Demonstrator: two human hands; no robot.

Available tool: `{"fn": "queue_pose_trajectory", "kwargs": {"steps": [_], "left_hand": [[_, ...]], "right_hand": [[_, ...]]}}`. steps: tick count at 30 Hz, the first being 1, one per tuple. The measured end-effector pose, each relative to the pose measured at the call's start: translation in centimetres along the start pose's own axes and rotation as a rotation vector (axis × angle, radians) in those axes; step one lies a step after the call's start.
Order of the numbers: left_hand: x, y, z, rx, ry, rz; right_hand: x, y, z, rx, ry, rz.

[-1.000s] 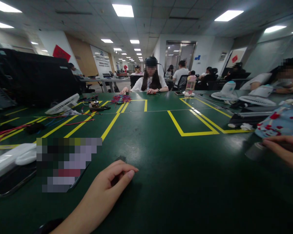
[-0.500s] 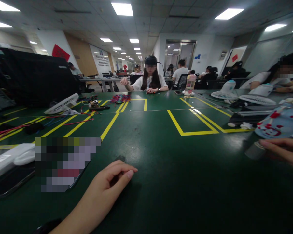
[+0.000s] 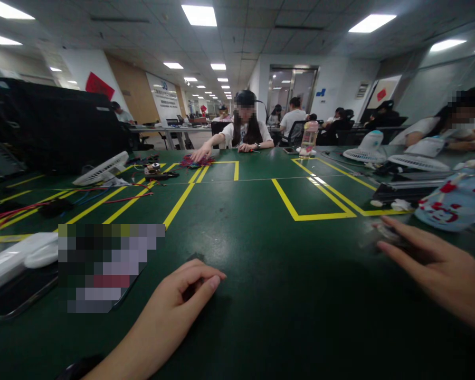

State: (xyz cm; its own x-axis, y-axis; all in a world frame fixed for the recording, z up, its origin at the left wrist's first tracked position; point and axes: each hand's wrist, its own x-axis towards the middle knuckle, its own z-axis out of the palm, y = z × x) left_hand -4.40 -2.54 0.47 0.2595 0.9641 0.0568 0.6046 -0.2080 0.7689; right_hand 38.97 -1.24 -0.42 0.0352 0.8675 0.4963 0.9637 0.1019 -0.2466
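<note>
While the left hand (image 3: 182,295) rests curled on the green table (image 3: 261,274), pinching a small dark piece (image 3: 190,289), the right hand (image 3: 439,269) lies flat, fingers loose, grasping nothing. Farther off, a person (image 3: 243,126) reaches into coloured wires (image 3: 196,160).

Small dark flat piece (image 3: 195,258) lying on the green table mat (image 3: 253,253), just beyond the curled fingers of the left hand (image 3: 182,295), which rests on the mat with a dark object, possibly another such piece, pinched under fingers and thumb. Small blurred pale object (image 3: 380,232) at the extended fingertips of the right hand (image 3: 439,269); its form cannot be made out.
</note>
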Motion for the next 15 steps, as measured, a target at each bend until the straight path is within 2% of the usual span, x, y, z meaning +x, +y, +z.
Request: {"fn": "queue_pose_trajectory", "kwargs": {"steps": [2,4,7,10,13,15], "left_hand": [[0.0,0.1,0.0,0.006,-0.001,0.002],[-0.1,0.0,0.1,0.031,0.000,0.001],[-0.1,-0.3,0.1,0.078,0.008,0.003],[0.0,-0.1,0.3,0.111,0.024,0.005],[0.5,1.2,0.8,0.117,0.066,0.023],[1.2,2.7,1.4,0.095,0.087,0.086]], "right_hand": [[0.0,-5.4,0.9,0.172,-0.109,-0.193],[-0.1,-10.5,1.8,0.343,-0.257,-0.317],[-0.2,-15.9,2.9,0.561,-0.430,-0.436],[-0.4,-17.7,3.6,0.680,-0.512,-0.443],[-0.7,-17.3,4.3,0.749,-0.514,-0.316],[-0.9,-16.8,4.8,0.803,-0.525,-0.251]]}}
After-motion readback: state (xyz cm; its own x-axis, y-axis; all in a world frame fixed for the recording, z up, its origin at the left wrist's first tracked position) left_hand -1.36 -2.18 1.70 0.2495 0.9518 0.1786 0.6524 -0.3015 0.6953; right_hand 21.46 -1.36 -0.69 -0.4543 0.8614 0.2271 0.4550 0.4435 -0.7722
